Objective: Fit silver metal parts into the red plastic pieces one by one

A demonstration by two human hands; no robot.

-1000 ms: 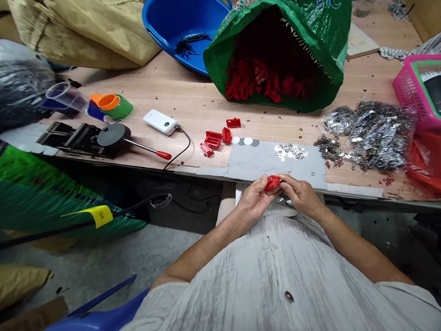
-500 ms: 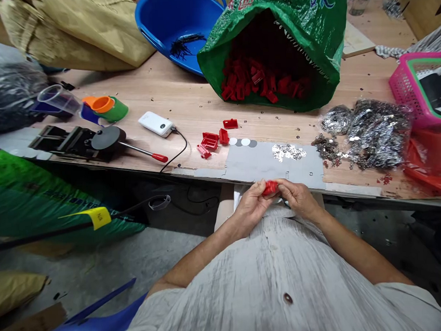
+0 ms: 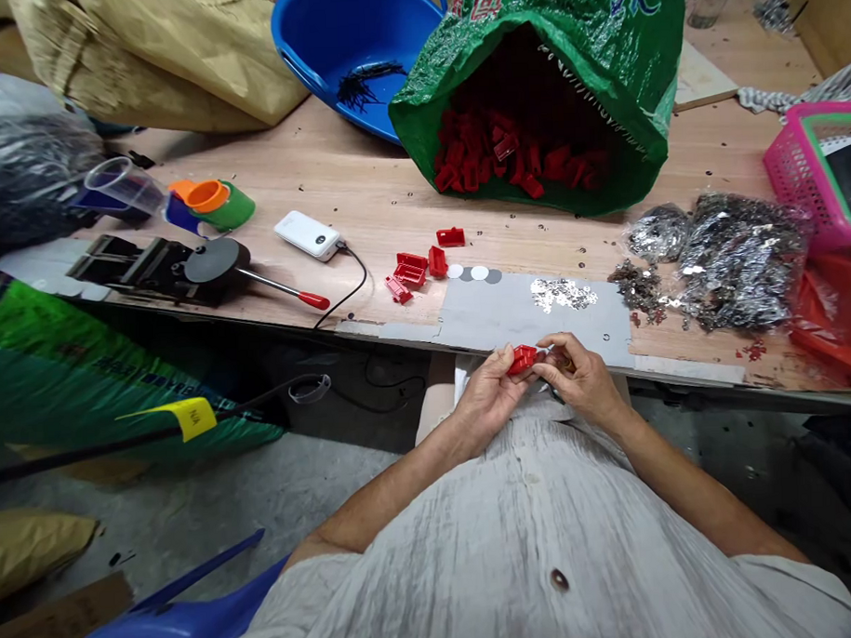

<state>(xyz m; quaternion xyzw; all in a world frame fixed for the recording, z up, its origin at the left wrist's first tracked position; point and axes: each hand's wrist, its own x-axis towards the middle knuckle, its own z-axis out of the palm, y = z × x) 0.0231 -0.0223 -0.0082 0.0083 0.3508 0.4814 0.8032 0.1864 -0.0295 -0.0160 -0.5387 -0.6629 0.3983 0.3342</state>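
Note:
My left hand (image 3: 489, 392) and my right hand (image 3: 579, 377) meet at the near edge of the wooden table (image 3: 365, 195), both pinching one small red plastic part (image 3: 523, 358) between their fingertips. A little behind them a pile of small shiny metal pieces (image 3: 562, 293) lies on a grey sheet (image 3: 509, 316). Several loose red parts (image 3: 415, 267) sit on the table to the left. A green sack (image 3: 563, 63) lies open on its side, full of the same red parts.
A blue basin (image 3: 346, 43) stands behind the sack. A white power bank (image 3: 308, 236) with a cable, a black hand press (image 3: 186, 267) with a red-tipped lever, and stacked cups (image 3: 212, 201) lie left. Bags of metal bits (image 3: 730, 252) and a pink basket (image 3: 811, 175) are right.
Both hands stay together at the table edge, turning the red part slightly; my right fingers have shifted to its right end. The view has swung a little.

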